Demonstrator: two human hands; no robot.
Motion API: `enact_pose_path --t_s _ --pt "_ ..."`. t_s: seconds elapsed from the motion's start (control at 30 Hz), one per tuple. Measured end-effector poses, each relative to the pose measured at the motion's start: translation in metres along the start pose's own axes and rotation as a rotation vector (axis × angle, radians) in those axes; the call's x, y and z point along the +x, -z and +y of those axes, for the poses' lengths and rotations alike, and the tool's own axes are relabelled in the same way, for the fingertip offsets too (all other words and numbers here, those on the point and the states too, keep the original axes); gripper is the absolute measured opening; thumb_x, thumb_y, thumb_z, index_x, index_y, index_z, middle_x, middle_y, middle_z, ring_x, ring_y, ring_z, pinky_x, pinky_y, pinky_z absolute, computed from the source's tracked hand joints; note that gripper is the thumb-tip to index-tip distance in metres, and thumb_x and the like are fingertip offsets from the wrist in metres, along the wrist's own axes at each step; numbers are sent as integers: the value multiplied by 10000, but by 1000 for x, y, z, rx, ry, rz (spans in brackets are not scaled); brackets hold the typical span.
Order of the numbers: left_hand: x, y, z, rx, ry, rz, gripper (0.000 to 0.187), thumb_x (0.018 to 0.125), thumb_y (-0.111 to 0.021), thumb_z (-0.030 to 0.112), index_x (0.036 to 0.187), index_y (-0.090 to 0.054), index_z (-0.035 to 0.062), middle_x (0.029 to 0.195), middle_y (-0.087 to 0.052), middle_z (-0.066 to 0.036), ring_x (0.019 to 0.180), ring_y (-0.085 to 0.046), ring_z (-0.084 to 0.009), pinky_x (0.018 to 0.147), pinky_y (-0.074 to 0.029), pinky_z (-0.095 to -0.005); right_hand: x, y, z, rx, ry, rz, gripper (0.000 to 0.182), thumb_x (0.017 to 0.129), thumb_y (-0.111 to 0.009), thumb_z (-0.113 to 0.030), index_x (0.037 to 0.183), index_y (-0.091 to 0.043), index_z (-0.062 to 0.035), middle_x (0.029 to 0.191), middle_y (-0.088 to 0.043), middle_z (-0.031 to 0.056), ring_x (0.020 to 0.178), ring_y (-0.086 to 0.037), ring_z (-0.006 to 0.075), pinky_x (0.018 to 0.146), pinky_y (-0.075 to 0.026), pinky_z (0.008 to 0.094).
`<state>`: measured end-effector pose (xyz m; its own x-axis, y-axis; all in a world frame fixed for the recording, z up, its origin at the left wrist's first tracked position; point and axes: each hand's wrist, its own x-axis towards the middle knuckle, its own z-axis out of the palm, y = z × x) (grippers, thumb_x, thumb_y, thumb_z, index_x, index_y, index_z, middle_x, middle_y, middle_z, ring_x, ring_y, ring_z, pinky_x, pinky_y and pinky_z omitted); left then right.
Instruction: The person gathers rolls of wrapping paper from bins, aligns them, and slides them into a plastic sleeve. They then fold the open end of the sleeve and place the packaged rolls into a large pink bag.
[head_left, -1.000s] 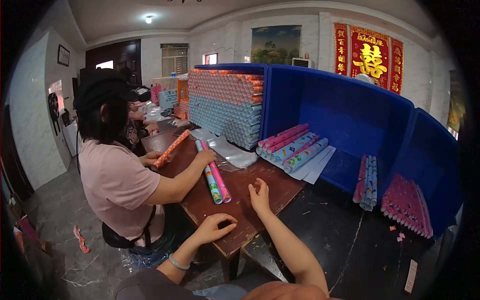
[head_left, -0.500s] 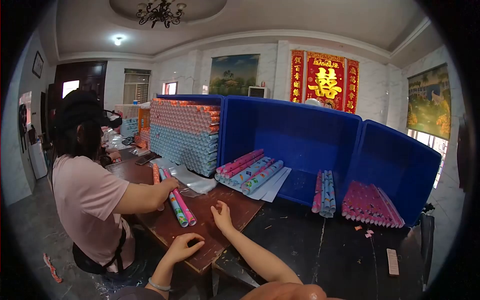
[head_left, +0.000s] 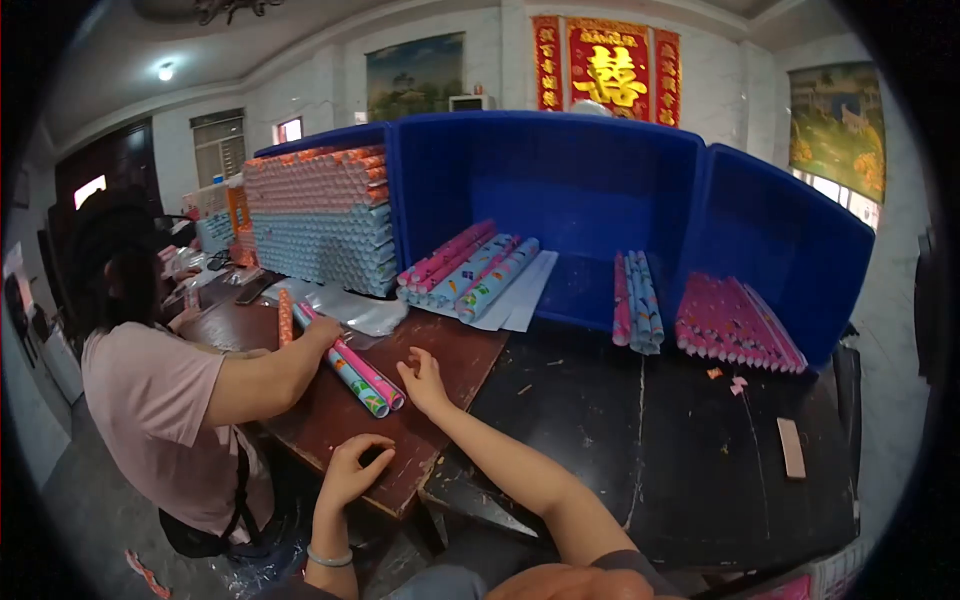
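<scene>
My left hand (head_left: 356, 468) is over the brown table's near edge, holding nothing, its fingers curved and the thumb apart. Farther out, my right hand (head_left: 424, 382) is also bare, with its fingers spread. Just beyond it lie a light-blue patterned paper roll (head_left: 357, 387) and a pink paper roll (head_left: 371, 377), side by side on the brown table (head_left: 440, 400). A co-worker's hand (head_left: 322, 330) rests on the far part of these rolls. An orange roll (head_left: 285, 315) is close to that hand.
Blue bins (head_left: 560, 170) lie on their sides with a pile of pink and blue rolls (head_left: 470, 270), a smaller bundle (head_left: 638, 300) and pink rolls (head_left: 735, 320). A tall stack of rolls (head_left: 320, 220) stands behind clear plastic (head_left: 345, 305). A pink-backed phone (head_left: 791, 448) lies right. The co-worker (head_left: 150, 410) sits left.
The view has tilted down and shifted right, so the scene sits higher and further left. Both my hands stay apart from the rolls; the co-worker's hand stays on them.
</scene>
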<state>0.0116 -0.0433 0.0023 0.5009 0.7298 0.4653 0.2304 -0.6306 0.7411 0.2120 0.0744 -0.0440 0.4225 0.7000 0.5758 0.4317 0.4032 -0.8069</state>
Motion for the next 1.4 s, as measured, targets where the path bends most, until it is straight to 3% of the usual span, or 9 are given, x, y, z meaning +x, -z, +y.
enact_pose_path --t_s 0.2,0.43,0.93,1.13,1.17,1.2,1.23,1.27,1.4 --pt "0 -1 -13 -21 57 -18 148 807 -659 83 935 -651 8 913 -663 -114 886 -638 -237 801 -482 -330 -2 0 -13 60 -109 -30 477 863 -635 -213 1252 -431 -26 1087 -494 152 759 -564 178 731 -485 317" --pt "0 -2 -6 -20 97 -35 125 825 -636 57 938 -636 2 911 -657 -93 877 -630 -200 799 -477 -308 -3 -5 -11 76 -108 6 479 859 -634 -189 1254 -422 -22 1092 -487 170 729 -565 190 725 -489 328" --pt "0 -2 -2 24 37 -30 135 808 -644 51 934 -638 3 909 -651 -104 888 -626 -236 809 -471 -324 -5 2 -15 67 -94 -12 471 870 -626 -203 1252 -419 -23 1103 -487 155 759 -560 185 745 -488 315" --pt "5 -1 4 15 -90 -34 153 778 -682 67 913 -642 8 879 -651 -118 854 -629 -264 780 -484 -340 -4 10 -10 40 -81 -45 449 870 -632 -201 1245 -458 -27 1100 -506 151 821 -560 179 725 -489 288" --pt "6 0 1 8 -125 -30 152 780 -685 82 907 -643 11 871 -650 -118 846 -629 -270 773 -487 -344 -3 8 -3 -12 6 -21 434 879 -624 -186 1247 -460 -24 1088 -521 133 810 -565 163 701 -492 278" --pt "6 1 -1 28 -131 -38 153 785 -684 101 903 -645 13 872 -650 -119 842 -628 -275 767 -488 -348 1 5 13 121 -101 -87 413 894 -609 -167 1253 -459 -29 1089 -531 109 804 -572 145 672 -494 265" --pt "6 3 -3 46 -138 -53 155 789 -683 120 898 -646 16 872 -650 -120 839 -627 -279 762 -490 -351 1 8 9 183 -125 -112 424 896 -601 -204 1243 -454 -9 1149 -491 162 803 -570 184 744 -489 320" --pt "6 4 -5 42 -147 -49 158 794 -680 134 897 -648 19 872 -649 -121 841 -626 -283 759 -491 -355 2 12 3 194 -208 -131 434 903 -601 -219 1255 -451 -15 1169 -486 164 850 -575 185 771 -491 314" --pt "7 4 -8 -3 -199 -69 177 807 -675 167 913 -642 30 884 -648 -119 850 -622 -288 756 -491 -369 2 20 -2 183 -233 -171 455 912 -594 -222 1291 -432 -30 1182 -489 141 942 -565 186 801 -491 300"
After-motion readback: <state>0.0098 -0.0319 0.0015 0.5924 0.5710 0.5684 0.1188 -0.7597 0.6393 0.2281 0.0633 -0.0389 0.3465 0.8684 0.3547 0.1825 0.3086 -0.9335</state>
